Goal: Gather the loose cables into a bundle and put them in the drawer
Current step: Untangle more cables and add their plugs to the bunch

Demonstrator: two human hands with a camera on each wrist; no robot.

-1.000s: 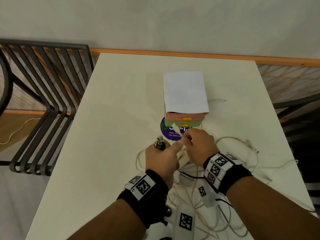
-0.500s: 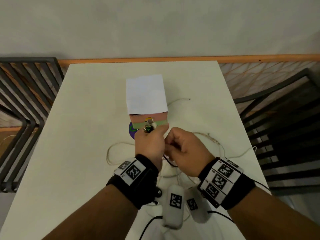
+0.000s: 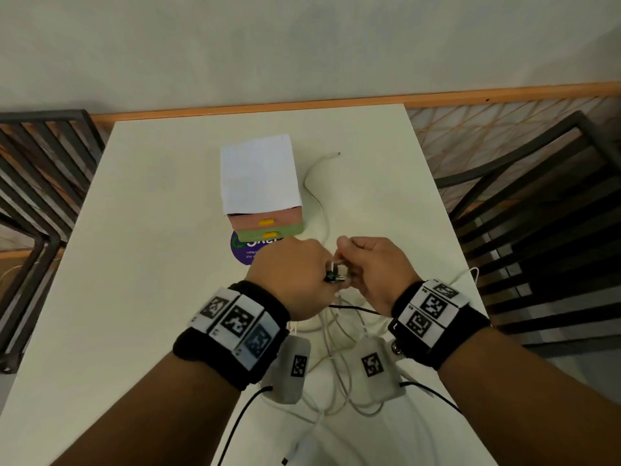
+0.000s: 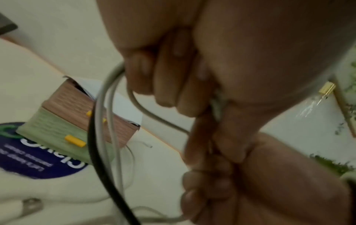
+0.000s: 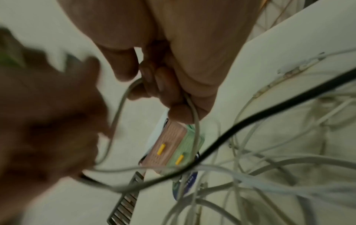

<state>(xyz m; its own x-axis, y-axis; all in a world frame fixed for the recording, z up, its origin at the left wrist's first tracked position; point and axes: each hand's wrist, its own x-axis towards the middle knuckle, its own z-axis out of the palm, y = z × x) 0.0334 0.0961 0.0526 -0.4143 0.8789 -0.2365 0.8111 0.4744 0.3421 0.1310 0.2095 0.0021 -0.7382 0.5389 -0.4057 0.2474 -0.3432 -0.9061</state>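
Several white cables (image 3: pixel 339 334) and one black cable (image 3: pixel 349 308) lie tangled on the white table (image 3: pixel 151 264) under my wrists. My left hand (image 3: pixel 295 270) grips a bunch of cable ends (image 3: pixel 336 275), its fingers (image 4: pixel 163 85) curled round grey and black strands (image 4: pixel 100 137). Close beside it, my right hand (image 3: pixel 373 264) pinches a white cable (image 5: pixel 194 121) between its fingers (image 5: pixel 165 91). The small drawer unit (image 3: pixel 265 227) has a pink drawer above a green one, both with yellow handles. It stands just beyond my hands.
White paper (image 3: pixel 258 173) covers the drawer unit's top, and a purple round sticker (image 3: pixel 245 250) lies under its front. One loose white cable (image 3: pixel 316 183) trails past its right side. Dark slatted chairs (image 3: pixel 40 183) flank the table, another chair (image 3: pixel 537 213) at the right.
My left hand has turned over, bringing the cable ends from above the fist to between the two hands. My right hand stays against it. The head view has shifted.
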